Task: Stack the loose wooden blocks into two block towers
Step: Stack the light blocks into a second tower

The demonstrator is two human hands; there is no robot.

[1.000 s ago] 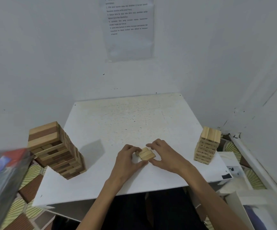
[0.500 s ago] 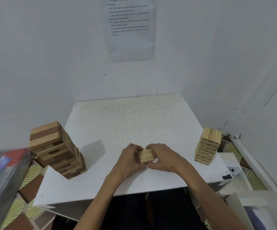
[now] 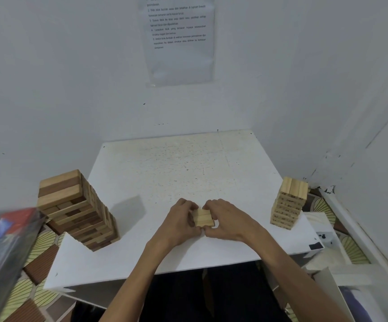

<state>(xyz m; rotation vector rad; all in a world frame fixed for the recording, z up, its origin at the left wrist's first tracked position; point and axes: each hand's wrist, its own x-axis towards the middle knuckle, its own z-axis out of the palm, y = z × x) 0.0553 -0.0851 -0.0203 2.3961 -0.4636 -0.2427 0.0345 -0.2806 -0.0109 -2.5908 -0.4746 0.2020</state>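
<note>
Hands curled, left hand and right hand gripping small block bundle.

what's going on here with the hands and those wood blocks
A person at a white table grips a small bunch of pale blocks between the left hand and the right hand, squaring them up near the front middle. A big tower of light and dark blocks stands at the table's left edge, and a smaller pale tower stands at its right edge.
</note>
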